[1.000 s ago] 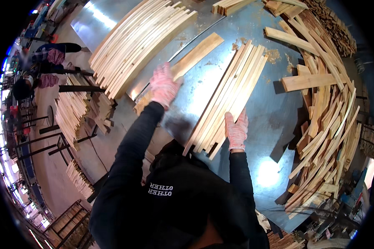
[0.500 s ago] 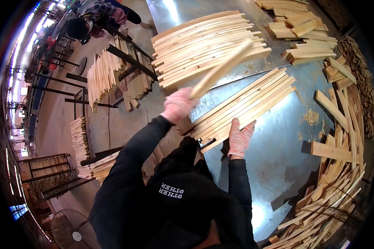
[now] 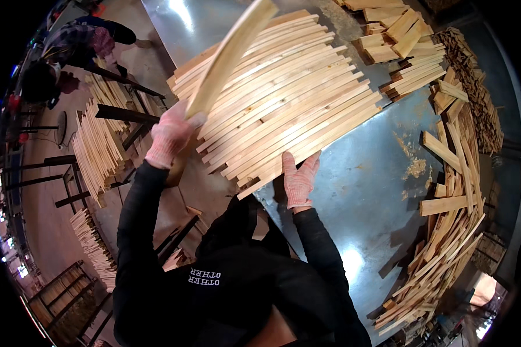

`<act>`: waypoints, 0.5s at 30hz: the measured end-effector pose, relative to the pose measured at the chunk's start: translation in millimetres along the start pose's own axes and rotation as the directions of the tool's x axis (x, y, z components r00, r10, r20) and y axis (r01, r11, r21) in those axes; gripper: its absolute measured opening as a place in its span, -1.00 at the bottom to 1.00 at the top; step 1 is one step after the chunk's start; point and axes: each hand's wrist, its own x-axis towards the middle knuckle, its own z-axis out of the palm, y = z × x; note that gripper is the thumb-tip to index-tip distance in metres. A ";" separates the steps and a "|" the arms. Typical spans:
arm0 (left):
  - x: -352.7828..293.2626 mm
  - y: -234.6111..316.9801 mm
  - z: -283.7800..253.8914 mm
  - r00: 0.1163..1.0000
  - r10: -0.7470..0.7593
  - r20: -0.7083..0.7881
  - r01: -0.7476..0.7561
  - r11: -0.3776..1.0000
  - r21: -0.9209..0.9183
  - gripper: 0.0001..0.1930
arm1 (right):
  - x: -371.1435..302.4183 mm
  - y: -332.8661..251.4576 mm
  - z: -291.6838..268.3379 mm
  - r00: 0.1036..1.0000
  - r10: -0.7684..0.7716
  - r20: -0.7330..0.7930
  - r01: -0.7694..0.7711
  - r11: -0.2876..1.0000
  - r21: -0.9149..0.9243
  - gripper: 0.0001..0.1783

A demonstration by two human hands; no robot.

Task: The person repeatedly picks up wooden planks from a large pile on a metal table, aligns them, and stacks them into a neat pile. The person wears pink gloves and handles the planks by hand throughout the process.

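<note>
My left hand [image 3: 173, 132], in a pinkish-white work glove, grips one end of a wooden board [image 3: 228, 58] held up off the table. The board slants up and away, over the left part of a wide row of wooden strips [image 3: 283, 92]. Those strips lie side by side on the metal table [image 3: 353, 179]. My right hand [image 3: 300, 179], gloved the same way, rests with fingers stretched against the near edge of the row. Its thumb is apart from the fingers, and it does not wrap round any piece.
Loose offcuts and thin strips [image 3: 440, 254] pile along the table's right side. Short boards [image 3: 408, 34] lie stacked at the far right. To the left, black metal racks [image 3: 127, 114] carry more strips [image 3: 95, 144]. Another person [image 3: 69, 52] bends over at the far left.
The near bundle of strips has been pushed away from me against the larger row, forming one wide row. My left hand has moved left with the raised board, and my view has shifted.
</note>
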 end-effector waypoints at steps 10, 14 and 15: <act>88.0 47.6 28.8 0.878 0.463 0.125 -0.479 0.831 0.284 -0.66 | 58.3 -70.3 69.5 0.997 -0.009 0.082 0.009 1.000 0.002 0.21; 119.2 36.6 52.8 0.919 0.346 0.190 -0.393 0.840 0.374 -0.61 | 75.1 -74.2 76.9 0.977 0.017 0.211 0.007 0.994 -0.109 0.31; 120.9 35.8 49.6 0.921 0.330 0.208 -0.387 0.835 0.391 -0.62 | 76.4 -70.2 81.1 0.976 -0.010 0.219 0.041 0.990 -0.138 0.30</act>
